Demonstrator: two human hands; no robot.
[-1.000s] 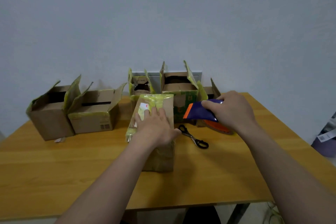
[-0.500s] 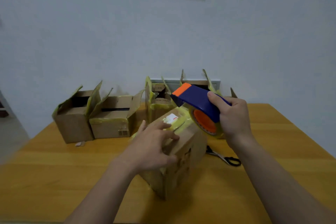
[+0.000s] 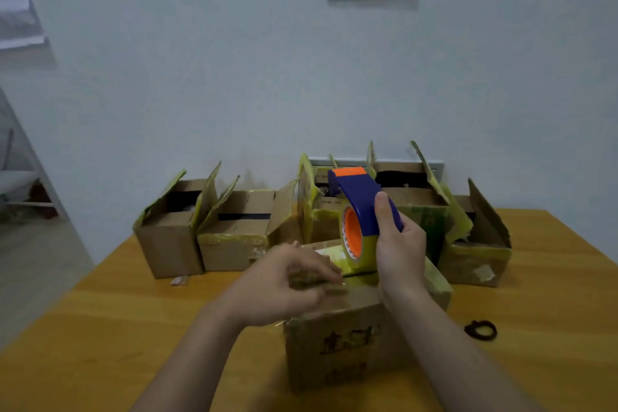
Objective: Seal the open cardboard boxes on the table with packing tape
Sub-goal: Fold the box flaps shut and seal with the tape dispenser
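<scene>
Head view, centre of the frame: the right hand (image 3: 399, 251) grasps a blue-and-orange tape dispenser (image 3: 363, 207), fingers wrapped round its handle, and the yellowish roll's lower edge meets the top of the near box (image 3: 347, 344). That box stands on the table (image 3: 100, 328) at lower centre, flaps down, with shiny tape across its top. The left hand (image 3: 287, 281) lies over the box's top just left of the roll, fingers pointing right. It is motion-blurred, so I cannot tell whether it presses flat or pinches tape. Behind, across mid-frame, a row of open boxes (image 3: 234, 237) stands with flaps up. Of the scissors (image 3: 480, 330) at lower right, only a dark handle loop shows.
</scene>
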